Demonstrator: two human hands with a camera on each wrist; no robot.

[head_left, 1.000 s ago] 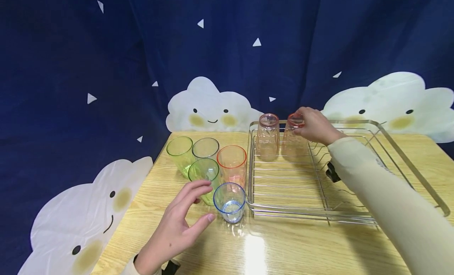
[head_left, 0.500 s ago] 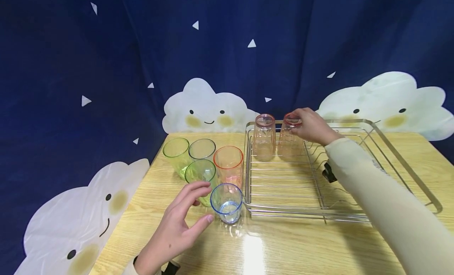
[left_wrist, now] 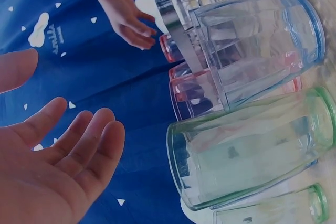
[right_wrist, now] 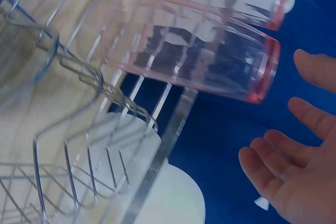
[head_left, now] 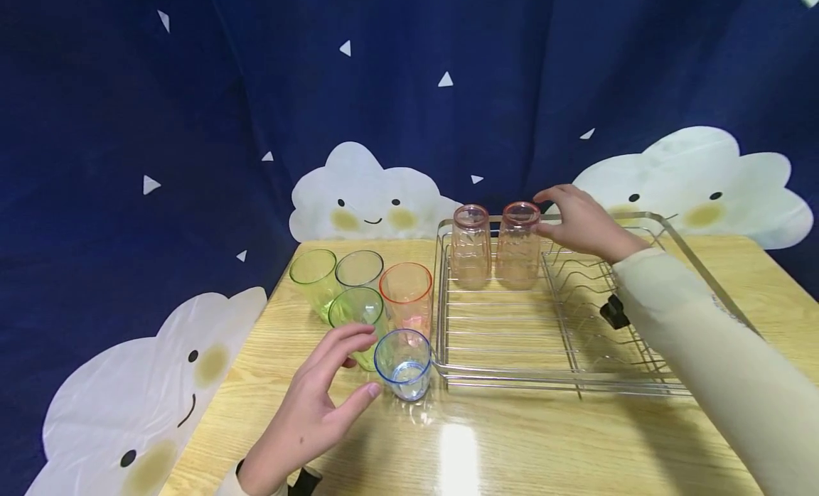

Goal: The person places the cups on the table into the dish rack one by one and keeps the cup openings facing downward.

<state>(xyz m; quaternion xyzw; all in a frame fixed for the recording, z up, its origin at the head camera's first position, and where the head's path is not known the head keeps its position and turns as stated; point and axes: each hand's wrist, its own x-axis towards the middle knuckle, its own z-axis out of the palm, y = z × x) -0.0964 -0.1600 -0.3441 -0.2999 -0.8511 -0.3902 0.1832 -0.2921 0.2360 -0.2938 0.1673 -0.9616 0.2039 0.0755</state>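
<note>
Two pink glasses stand upside down at the back left of a wire dish rack (head_left: 512, 374). My right hand (head_left: 585, 224) is just right of the nearer-to-hand pink glass (head_left: 520, 254), thumb and fingers spread; the right wrist view shows a gap between the fingers and that glass (right_wrist: 210, 56). The other pink glass (head_left: 471, 251) stands to its left. My left hand (head_left: 313, 403) hovers, fingers loosely bent and holding nothing, beside a green glass (head_left: 358, 325) and a blue-rimmed glass (head_left: 404, 368). In the left wrist view, the green glass (left_wrist: 252, 150) is apart from the fingers.
Upright behind those two are a yellow-green glass (head_left: 315, 279), a dark-rimmed glass (head_left: 360, 268) and a red-rimmed glass (head_left: 407, 297), left of the rack. Wavy wire dividers (head_left: 579, 297) fill the rack's right part. A dark blue curtain (head_left: 409, 77) hangs behind the table (head_left: 512, 446).
My right hand has let go of the right-hand pink glass and drawn away to the right. That glass stays upside down on the rack. The left hand has barely moved.
</note>
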